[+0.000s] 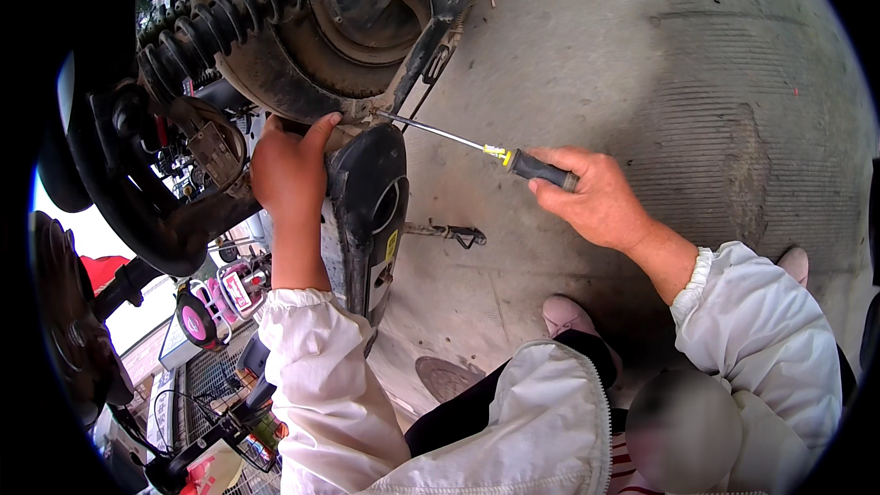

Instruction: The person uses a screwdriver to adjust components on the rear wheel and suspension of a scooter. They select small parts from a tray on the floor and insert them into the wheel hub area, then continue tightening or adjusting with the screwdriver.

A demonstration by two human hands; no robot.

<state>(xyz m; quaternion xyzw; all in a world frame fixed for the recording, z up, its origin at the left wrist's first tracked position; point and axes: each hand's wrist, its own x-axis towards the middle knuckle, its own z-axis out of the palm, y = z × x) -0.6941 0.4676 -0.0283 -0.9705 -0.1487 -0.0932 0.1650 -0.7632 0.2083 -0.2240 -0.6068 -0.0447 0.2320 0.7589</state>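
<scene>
My right hand (596, 197) is wrapped around the dark handle of a screwdriver (529, 165) with a yellow collar. Its long metal shaft slants up to the left, and the tip meets a small fastening on the dirty metal bracket (360, 115) below the wheel. My left hand (291, 170) grips the lower edge of a dusty mudguard (291, 92), thumb in front and the other fingers mostly hidden behind it. Right beside my left wrist is a black plastic housing (371, 160) of the scooter-like vehicle.
A rusty coil spring (243, 9) runs across the wheel (367, 23) at the upper left. A thin metal stand (449, 233) sticks out over the concrete floor (568, 55). Other vehicles and a pink-and-black round object (194, 319) show at the left. My shoes are below.
</scene>
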